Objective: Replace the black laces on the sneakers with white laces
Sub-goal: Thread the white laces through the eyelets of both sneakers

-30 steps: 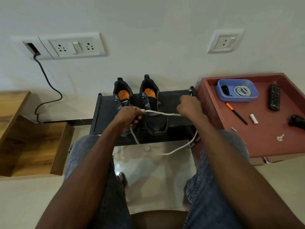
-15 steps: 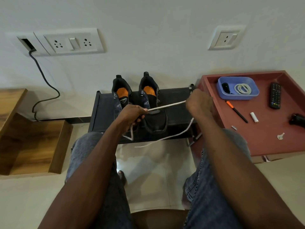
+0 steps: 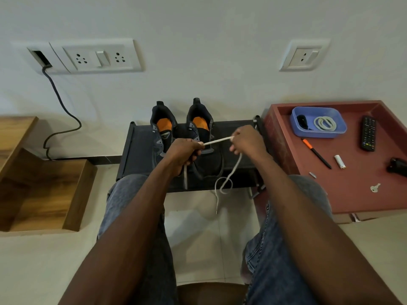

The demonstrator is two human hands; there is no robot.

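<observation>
1. Two dark sneakers with orange insoles (image 3: 199, 137) stand on one black rack (image 3: 138, 148).
2. One white cord lace (image 3: 218, 140) spans above the rack.
3. Left hand (image 3: 184, 151) pinches it; right hand (image 3: 247, 140) grips it, its tail dangling below the rack.

A: Where does the camera sit?
B: On the seated person's head, a single wide-angle view facing forward and down over both forearms.
A: How near?
B: Close: the denim-clad knees (image 3: 132, 194) fill the bottom, the low black metal rack (image 3: 141, 146) sits mid-frame, the white wall (image 3: 198, 29) above.
</observation>
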